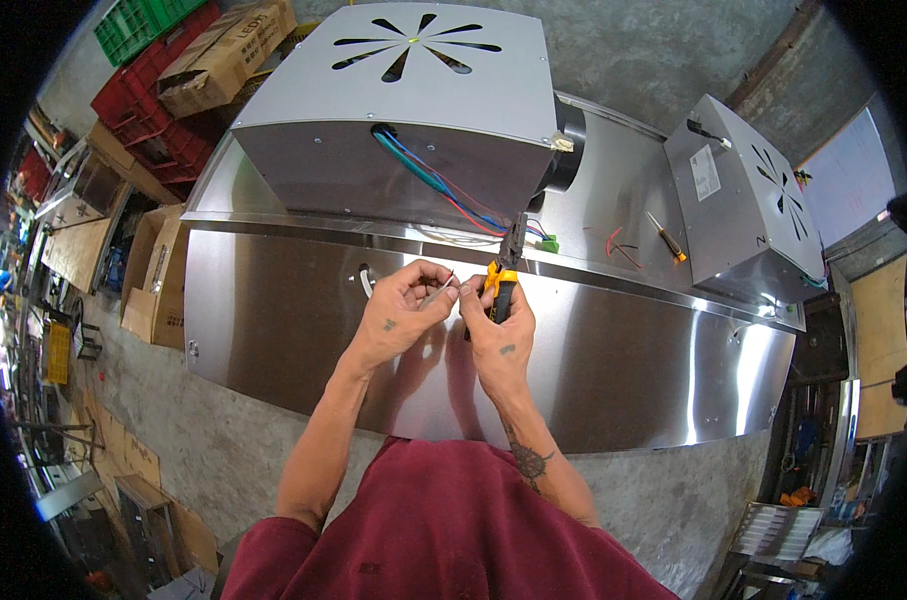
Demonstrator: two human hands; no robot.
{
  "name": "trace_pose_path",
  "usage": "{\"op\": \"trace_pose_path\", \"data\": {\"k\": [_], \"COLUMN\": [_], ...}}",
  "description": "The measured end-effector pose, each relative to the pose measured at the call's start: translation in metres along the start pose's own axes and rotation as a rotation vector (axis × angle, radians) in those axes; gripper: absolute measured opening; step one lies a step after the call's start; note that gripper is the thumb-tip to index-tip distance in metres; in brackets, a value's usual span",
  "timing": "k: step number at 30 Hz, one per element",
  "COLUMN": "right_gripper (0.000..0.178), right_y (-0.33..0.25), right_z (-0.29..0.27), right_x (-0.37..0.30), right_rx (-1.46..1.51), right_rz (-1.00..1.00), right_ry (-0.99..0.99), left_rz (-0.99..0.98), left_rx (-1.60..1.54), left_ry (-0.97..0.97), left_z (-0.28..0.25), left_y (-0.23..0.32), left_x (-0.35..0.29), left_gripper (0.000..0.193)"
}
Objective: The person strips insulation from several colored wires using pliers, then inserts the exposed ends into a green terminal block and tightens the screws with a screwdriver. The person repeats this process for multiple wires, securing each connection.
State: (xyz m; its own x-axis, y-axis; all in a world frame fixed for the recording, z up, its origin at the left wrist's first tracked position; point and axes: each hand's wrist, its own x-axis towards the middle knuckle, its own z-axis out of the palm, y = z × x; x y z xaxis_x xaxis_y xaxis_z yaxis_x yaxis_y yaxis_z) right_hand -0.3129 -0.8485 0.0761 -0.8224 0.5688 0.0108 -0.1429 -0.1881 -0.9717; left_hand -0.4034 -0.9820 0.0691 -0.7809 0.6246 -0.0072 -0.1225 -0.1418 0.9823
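My left hand (410, 308) is closed in a pinch on a thin wire, and a small dark tip shows above its fingertips. A short white cable (365, 280) comes out of a hole in the steel panel (273, 310) beside that hand. My right hand (499, 335) is wrapped round combination pliers (503, 275) with yellow and black handles, their dark jaws pointing up and away. The right thumb and forefinger meet the left fingertips. Just beyond lie red and blue wires (463, 208) and a green connector (547, 243).
A large grey metal box (393, 165) with a petal-shaped vent stands behind my hands. At the right are a smaller vented box (738, 200), a screwdriver (665, 238) and loose red and black wires (621, 246). Cardboard boxes (156, 270) and red crates (158, 110) stand at the left.
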Motion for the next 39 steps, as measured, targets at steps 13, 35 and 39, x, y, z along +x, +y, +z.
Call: {"op": "trace_pose_path", "data": {"k": [13,35,39], "right_gripper": [0.038,0.04,0.041], "right_y": [0.021,0.015,0.011], "right_z": [-0.028,-0.037,-0.038], "right_x": [-0.011,-0.011,-0.011], "right_rx": [-0.072,-0.355,-0.367], "right_rz": [0.196,0.091,0.11], "right_ry": [-0.297,-0.379,-0.393], "left_rz": [0.196,0.244,0.223], "left_rx": [0.473,0.589,0.596], "left_ry": [0.216,0.213,0.215], "left_z": [0.013,0.017,0.02], "left_y": [0.01,0.017,0.021], "left_x": [0.001,-0.001,-0.002], "left_gripper": [0.027,0.018,0.018]}}
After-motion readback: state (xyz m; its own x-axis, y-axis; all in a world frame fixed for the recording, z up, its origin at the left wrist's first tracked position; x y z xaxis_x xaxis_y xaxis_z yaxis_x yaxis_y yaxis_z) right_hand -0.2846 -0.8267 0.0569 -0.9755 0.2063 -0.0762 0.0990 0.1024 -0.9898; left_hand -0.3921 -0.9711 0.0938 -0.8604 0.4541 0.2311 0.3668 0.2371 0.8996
